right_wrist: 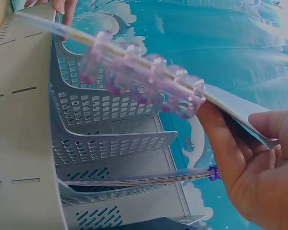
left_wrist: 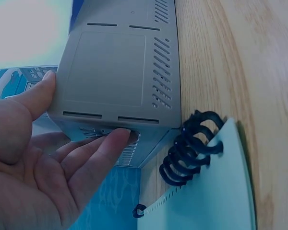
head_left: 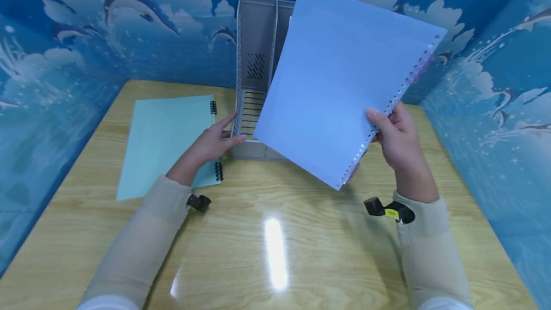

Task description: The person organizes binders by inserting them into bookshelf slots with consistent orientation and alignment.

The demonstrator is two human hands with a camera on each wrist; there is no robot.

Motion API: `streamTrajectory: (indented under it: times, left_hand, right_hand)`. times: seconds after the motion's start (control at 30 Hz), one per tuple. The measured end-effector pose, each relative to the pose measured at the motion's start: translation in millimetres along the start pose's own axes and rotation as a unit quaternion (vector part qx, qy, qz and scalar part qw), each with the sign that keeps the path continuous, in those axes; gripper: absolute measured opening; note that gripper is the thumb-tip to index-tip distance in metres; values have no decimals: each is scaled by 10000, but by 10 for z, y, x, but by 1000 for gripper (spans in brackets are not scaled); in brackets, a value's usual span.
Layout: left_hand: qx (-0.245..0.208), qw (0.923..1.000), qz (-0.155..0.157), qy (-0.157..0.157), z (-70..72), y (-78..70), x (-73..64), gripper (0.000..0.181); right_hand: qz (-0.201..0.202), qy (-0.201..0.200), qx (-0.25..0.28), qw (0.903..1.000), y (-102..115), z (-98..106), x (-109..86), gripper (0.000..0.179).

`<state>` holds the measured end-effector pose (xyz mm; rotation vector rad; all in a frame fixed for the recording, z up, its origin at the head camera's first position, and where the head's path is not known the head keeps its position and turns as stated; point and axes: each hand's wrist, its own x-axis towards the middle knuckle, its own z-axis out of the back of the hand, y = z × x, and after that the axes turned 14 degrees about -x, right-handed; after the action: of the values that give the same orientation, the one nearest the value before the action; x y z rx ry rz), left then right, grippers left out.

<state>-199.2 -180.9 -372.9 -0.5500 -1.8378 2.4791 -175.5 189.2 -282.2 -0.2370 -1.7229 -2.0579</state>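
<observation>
My right hand (head_left: 398,140) pinches a loose-leaf notebook (head_left: 344,75) with a plain blue cover by its punched edge, thumb on the cover. The notebook is tilted in the air, covering much of a grey file rack (head_left: 256,51). Translucent purple binding rings (right_wrist: 144,76) show along its edge in the right wrist view. My left hand (head_left: 211,142) holds the rack's front left corner, thumb at the front rim and fingers along the perforated side (left_wrist: 129,151). Beside that hand, a pale green notebook (head_left: 168,142) with black rings (left_wrist: 192,148) lies on the table.
The rack has several upright perforated dividers (right_wrist: 115,103). A thin bound notebook (right_wrist: 144,178) with a purple ring stands in one compartment. Walls with a dolphin print (head_left: 137,8) enclose the wooden table (head_left: 241,233) at the back and sides.
</observation>
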Motion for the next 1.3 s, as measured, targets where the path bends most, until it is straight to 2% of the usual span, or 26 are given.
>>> streamTrajectory:
  times: [0.1, 0.3, 0.43, 0.63, 1.17, 1.3]
  left_hand:
    - [-6, 10000, -16, 24, 2, -2, 8, 81]
    - [-7, 10000, 1, 51, 9, -7, 11, 83]
    - [-39, 10000, 64, -1, 24, 5, 12, 84]
    - [-25, 9999, 121, -49, 32, 0, 0, 84]
    - [43, 10000, 72, 9, 31, 20, 9, 84]
    - [-68, 9999, 110, 14, 33, 16, 3, 83]
  right_hand:
    - [52, -194, -62, 9998, 21, -4, -6, 22]
    - [-170, -914, -272, 9953, 65, -20, -13, 18]
    - [-215, -1172, -361, 9922, 97, -3, -10, 18]
    - [-263, -1379, -709, 9876, 134, 28, -22, 21]
    - [-248, -1823, -1023, 9776, 140, 77, -35, 25]
    - [-245, -1929, -964, 9762, 145, 88, -37, 25]
